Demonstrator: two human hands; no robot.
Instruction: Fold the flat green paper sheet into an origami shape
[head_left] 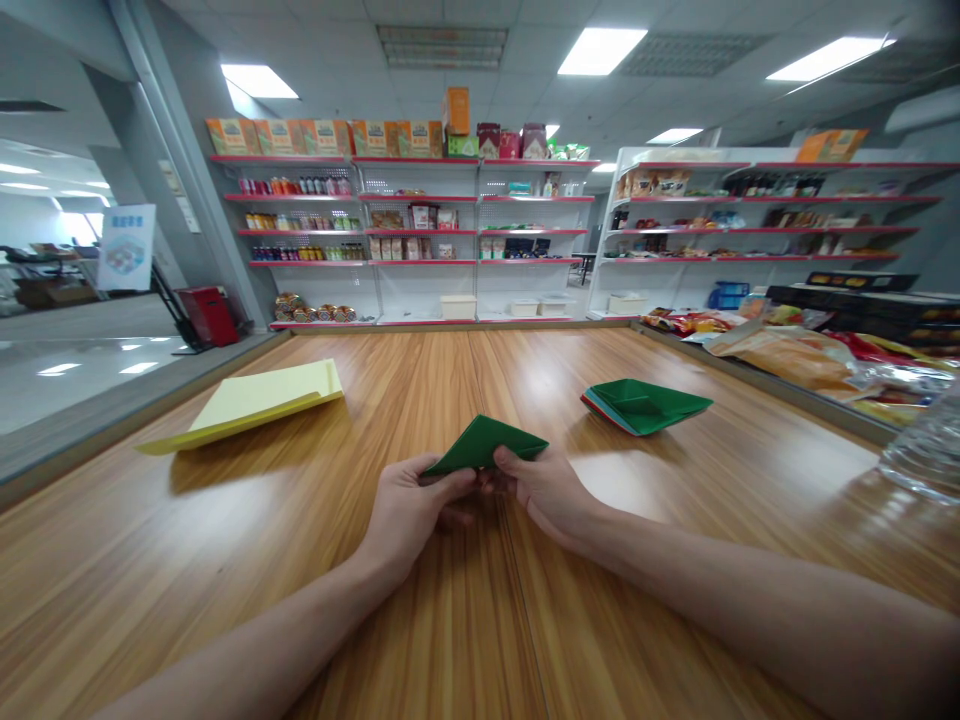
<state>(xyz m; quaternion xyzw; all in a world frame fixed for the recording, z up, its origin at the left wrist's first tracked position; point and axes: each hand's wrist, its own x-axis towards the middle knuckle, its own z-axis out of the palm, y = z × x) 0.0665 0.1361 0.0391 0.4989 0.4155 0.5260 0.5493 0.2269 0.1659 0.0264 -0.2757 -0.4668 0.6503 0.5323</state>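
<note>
A folded piece of green paper (487, 443) is held just above the table, its peak pointing away from me. My left hand (409, 505) pinches its left corner, thumb along the lower edge. On the other side my right hand (544, 490) grips the lower right part, thumb on top; the fingers underneath are partly hidden. To the right lies a nested stack of folded paper boats (646, 405), green on top with blue and red layers showing at the left edge. Several yellow paper sheets (262, 398) lie on the left, with curled edges.
The wooden table (465, 370) has a raised rim. A clear plastic container (926, 450) stands at the right edge. Beyond the right rim are snack packets (787, 355) and dark boxes (862, 312). Stocked shelves (420, 235) line the back.
</note>
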